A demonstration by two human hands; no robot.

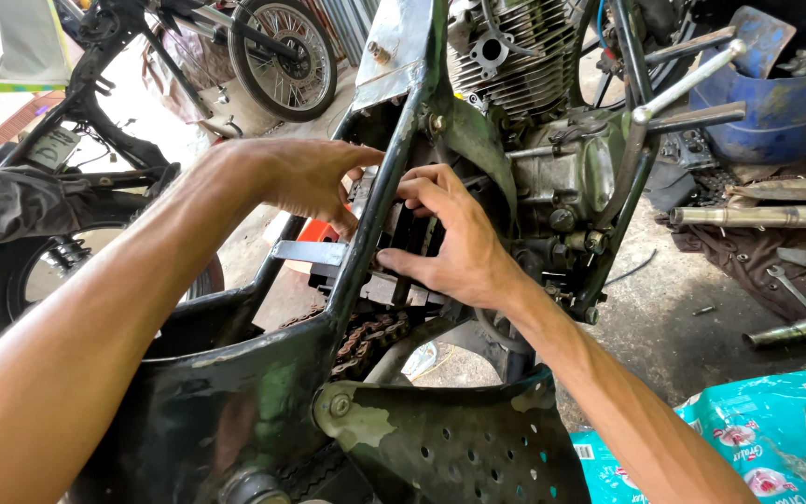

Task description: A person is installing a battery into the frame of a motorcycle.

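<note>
Both hands worked inside the motorcycle frame [380, 201]: the left hand [305, 177] curled over the green frame tube, fingers tucked behind it, while the right hand [450, 238] pressed its thumb and fingers on a dark boxy part [412, 233] set in the gap between them. Whether either hand fully gripped that part was hard to tell, as the tube hid the fingertips.

A slip seemed the likeliest trouble: fingers wedged between tube and part could be pinched or scraped on the bare metal edges. Just below the right hand hung a greasy chain [370, 336], which could foul the skin or catch a knuckle. The engine [524, 56] sat beyond the right hand.

Under everything lay a stained concrete floor [664, 308], with loose pipes [762, 217] and a wrench [790, 289] off to the right of the right hand, a teal bag [776, 439] nearer the elbow, and another motorcycle [95, 140] past the left hand.
</note>
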